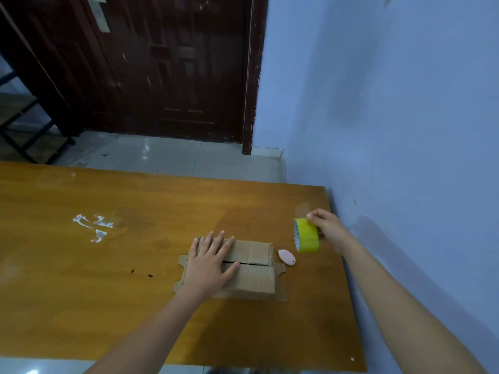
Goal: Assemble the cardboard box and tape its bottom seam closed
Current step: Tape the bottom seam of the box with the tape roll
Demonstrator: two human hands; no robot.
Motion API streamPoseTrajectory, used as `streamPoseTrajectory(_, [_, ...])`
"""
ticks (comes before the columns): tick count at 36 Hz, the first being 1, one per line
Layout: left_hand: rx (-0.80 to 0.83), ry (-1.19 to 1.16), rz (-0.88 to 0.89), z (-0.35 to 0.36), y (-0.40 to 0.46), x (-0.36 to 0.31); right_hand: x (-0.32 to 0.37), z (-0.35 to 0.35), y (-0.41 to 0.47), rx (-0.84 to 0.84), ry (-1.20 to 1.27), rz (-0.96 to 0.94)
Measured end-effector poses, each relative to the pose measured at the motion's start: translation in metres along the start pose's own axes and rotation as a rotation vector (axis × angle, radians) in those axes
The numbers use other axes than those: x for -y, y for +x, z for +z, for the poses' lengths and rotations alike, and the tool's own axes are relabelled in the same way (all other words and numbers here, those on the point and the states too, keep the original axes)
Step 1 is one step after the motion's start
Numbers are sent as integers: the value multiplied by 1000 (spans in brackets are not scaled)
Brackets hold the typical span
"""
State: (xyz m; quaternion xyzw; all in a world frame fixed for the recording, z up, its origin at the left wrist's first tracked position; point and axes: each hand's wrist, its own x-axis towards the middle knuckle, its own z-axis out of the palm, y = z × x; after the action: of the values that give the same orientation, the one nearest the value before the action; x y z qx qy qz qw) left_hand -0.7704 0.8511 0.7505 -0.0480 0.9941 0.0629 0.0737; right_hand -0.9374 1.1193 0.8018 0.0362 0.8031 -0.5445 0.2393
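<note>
- Pressing left hand (209, 261) flat, fingers spread, on the cardboard box (244, 268) at lower centre of frame; likely pinning the bottom flaps shut so the seam stays closed for taping.
- Lying bottom-up on the tabletop (108, 292), the box; two flaps meeting at a dark seam (256, 263) running left to right, left part covered by the palm and thumb.
- Sticking out at the box's left and right ends, curved flap edges resting on the wood; looking folded but untaped, no tape visible on the seam.
- Gripping the yellow tape roll (306, 235) with right hand (325, 225), fingers curled round its top, right of the box and just above the tabletop; roll standing on edge, core facing left.
- Holding the roll apart from the box, probably bringing it over to start a strip; loose tape end not discernible.
- Lying between box and roll, small pink oval object (286, 257), just beside the box's right end; probably a cutter kept within reach, cannot confirm.
- Judging stage: box assembled, taping not yet begun.
- Risking flaps springing open if the left palm lifts before tape lands.
- Showing at left of tabletop, white residue patch (93, 226); irrelevant.
</note>
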Motion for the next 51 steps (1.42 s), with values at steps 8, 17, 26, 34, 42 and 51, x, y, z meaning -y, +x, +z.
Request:
streamPoseTrajectory(8, [-80, -317, 13, -34, 11, -4, 75, 35, -41, 283, -298, -186])
streamPoseTrajectory(17, [-163, -1365, -9, -114, 14, -32, 129, 59, -66, 349, -462, -393])
streamPoseTrajectory(26, [-150, -1600, -47, -148, 10, -35, 144, 62, -77, 361, -406, -459])
streamPoseTrajectory(34, [38, -1830, -339, -161, 11, -18, 141, 54, -86, 392, -71, -441])
streamPoseTrajectory(42, [263, -2075, -445, -157, 4, -10, 128, 58, -89, 495, 300, -398])
streamPoseTrajectory(51, [-27, -1630, -445, -142, -13, -12, 101, 53, -95, 557, 209, -355])
